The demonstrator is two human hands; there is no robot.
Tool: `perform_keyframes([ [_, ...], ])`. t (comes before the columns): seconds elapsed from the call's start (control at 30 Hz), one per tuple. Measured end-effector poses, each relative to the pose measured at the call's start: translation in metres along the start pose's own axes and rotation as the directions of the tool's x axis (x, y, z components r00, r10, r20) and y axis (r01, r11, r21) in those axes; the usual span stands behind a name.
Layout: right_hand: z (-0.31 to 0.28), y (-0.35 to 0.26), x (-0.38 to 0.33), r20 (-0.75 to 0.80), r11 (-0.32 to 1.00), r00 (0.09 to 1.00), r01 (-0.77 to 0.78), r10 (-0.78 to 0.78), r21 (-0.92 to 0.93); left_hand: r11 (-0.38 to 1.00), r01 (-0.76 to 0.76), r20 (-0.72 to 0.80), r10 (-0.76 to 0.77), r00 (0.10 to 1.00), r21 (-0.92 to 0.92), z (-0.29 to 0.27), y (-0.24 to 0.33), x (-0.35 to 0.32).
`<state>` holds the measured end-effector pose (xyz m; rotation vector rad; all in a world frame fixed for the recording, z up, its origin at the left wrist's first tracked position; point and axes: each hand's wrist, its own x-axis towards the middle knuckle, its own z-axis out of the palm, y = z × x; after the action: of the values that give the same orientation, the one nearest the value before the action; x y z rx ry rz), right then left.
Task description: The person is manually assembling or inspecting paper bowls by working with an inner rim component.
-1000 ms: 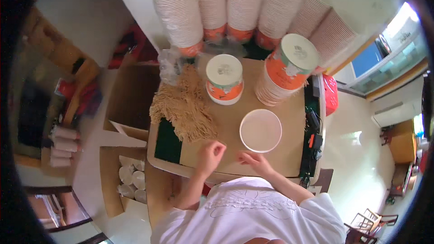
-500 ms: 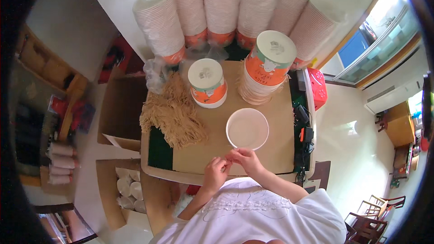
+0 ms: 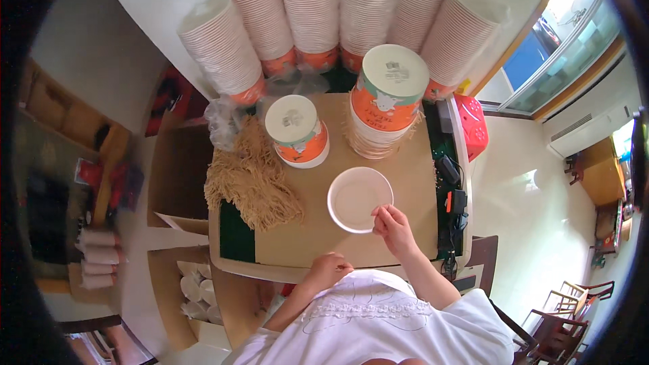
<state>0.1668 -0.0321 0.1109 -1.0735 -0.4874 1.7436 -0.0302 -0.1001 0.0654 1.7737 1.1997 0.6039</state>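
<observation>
A white round paper tub [image 3: 343, 197] stands open side up on the cardboard sheet [image 3: 304, 247]. At its right rim is my right hand [image 3: 394, 228], thumb and fingertips pinched together; whatever they pinch is too small to make out. My left hand [image 3: 329, 271] is closed at the table's near edge, close to my shirt, and any small thing in its fingers is hidden. Left of the tub lies a heap of tan cords [image 3: 253, 186]. Behind it stand an upside-down orange and green tub [image 3: 302, 152] and a taller upside-down stack of tubs [image 3: 384, 111], with tan cord ends about its base.
Several tall plastic-wrapped stacks of tubs [image 3: 309, 10] line the table's back against the wall. Black adapters and cables [image 3: 457, 201] run along the right edge. At the left are cardboard boxes [image 3: 177, 189], one holding white tubs [image 3: 193, 288]. A red basket [image 3: 471, 128] stands at right.
My hands have come apart: the right moved right and up to the tub's rim, the left slightly down toward my shirt. The whole view has shifted a little.
</observation>
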Motion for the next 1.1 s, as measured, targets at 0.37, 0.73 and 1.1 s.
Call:
perform_keyframes([
  [0.37, -0.007, -0.026, -0.004, 0.105, 0.857, 0.994, 0.072, -0.021, -0.51, 0.857, -0.381, -0.096, 0.436, 0.895, 0.348, -0.024, 0.022, 0.2],
  [0.73, -0.037, -0.056, -0.046, 0.206, 0.732, 0.977, 0.1, 0.056, -0.673, 0.837, 0.11, 0.03, -0.149, 0.988, 0.536, -0.02, -0.03, 0.111],
  [1.1, 0.026, -0.013, -0.064, 0.488, 0.88, 0.744, -0.299, 0.457, -0.369, 0.773, -0.128, 0.162, 0.287, 0.944, -0.621, -0.064, 0.063, 0.021],
])
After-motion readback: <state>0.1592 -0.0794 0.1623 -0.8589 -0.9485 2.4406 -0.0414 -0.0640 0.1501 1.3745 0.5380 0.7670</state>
